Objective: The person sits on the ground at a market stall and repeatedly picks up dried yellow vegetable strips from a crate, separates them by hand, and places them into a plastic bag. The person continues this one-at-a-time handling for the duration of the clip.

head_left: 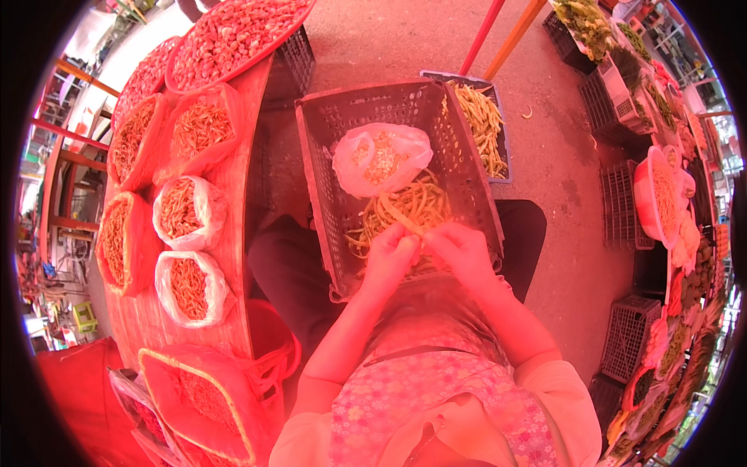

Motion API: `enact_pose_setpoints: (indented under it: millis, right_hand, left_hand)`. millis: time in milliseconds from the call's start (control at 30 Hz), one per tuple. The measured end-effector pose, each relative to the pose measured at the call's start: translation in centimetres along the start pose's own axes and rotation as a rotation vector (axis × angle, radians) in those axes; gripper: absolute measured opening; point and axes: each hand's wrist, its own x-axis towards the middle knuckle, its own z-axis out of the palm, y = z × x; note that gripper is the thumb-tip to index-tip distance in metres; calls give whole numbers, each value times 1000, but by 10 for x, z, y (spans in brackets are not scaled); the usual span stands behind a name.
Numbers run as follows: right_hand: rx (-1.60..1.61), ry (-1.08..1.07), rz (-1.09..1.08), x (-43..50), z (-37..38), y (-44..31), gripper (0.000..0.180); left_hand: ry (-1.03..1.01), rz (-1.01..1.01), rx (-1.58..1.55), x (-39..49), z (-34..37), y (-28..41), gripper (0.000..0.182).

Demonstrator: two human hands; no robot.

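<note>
Both hands meet over the near part of a dark plastic crate (402, 92) that stands between my knees. My left hand (392, 251) and my right hand (458, 248) pinch one long pale bean pod (398, 213) between them, fingertips close together. Below them in the crate lies a heap of similar pods (429, 198). Beyond the heap, inside the crate, rests a thin plastic bag (350, 166) with light shelled beans (382, 160) showing in its opening. The fingers partly hide the near end of the pod.
Left, a wooden table (137, 318) bears several bags of small dried goods (203, 128) and a round tray (242, 35). A shallow crate of pods (478, 122) stands behind mine at the right. Stacked crates (630, 338), a basin (645, 192) and produce line the far right.
</note>
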Motion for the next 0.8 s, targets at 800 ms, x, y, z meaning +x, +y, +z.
enact_pose_setpoints:
  millis: [800]
  right_hand:
    - [-1117,906,-893,94,-100,-26,18]
  left_hand:
    - [-110,-115,-836,1,-28,-11,27]
